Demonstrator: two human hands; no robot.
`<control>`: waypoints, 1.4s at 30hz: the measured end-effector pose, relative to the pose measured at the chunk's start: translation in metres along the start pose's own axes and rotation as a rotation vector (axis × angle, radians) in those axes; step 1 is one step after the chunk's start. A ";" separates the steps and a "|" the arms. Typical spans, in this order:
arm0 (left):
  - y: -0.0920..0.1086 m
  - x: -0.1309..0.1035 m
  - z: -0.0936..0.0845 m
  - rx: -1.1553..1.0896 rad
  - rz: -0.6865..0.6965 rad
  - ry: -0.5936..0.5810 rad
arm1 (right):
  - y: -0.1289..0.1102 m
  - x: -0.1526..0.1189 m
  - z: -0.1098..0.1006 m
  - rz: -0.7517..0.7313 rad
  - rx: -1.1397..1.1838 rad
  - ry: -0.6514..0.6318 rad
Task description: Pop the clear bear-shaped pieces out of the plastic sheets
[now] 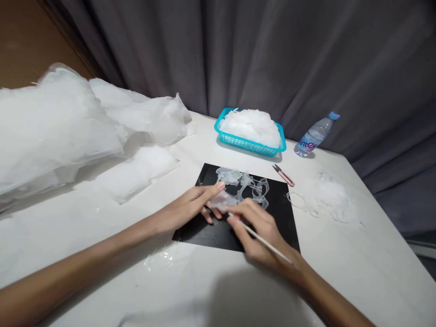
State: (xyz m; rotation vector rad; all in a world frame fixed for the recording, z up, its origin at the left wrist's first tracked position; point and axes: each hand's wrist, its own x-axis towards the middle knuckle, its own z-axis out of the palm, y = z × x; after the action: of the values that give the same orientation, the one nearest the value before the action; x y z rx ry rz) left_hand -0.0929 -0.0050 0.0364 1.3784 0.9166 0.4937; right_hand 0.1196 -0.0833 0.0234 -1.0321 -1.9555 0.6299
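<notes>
A translucent whitish piece [222,200] is held over the black mat [207,234] by my left hand [203,198], its thumb on top and fingers beneath. My right hand [255,225] is closed round a thin white stick [264,240], whose tip end is near that piece. The right fingertips are close to the piece; whether they touch it is blurred. Behind both hands, several translucent frilly pieces [245,184] lie on the mat's far part.
A blue basket [250,146] of white material stands at the back, beside a tilted-looking water bottle [315,136]. Small snips [283,175] lie by the mat. White scraps [332,197] are at right, stuffed clear bags [54,122] at left, on the white table [102,290].
</notes>
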 end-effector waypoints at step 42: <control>-0.002 -0.003 0.010 -0.386 0.081 0.002 | 0.078 0.011 -0.060 0.370 -0.543 0.301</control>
State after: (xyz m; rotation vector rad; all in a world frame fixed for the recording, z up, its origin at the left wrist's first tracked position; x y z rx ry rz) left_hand -0.0874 -0.0140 0.0344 1.0652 0.7230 0.6952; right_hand 0.2003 -0.0289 0.0041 -1.7393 -1.7110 0.1073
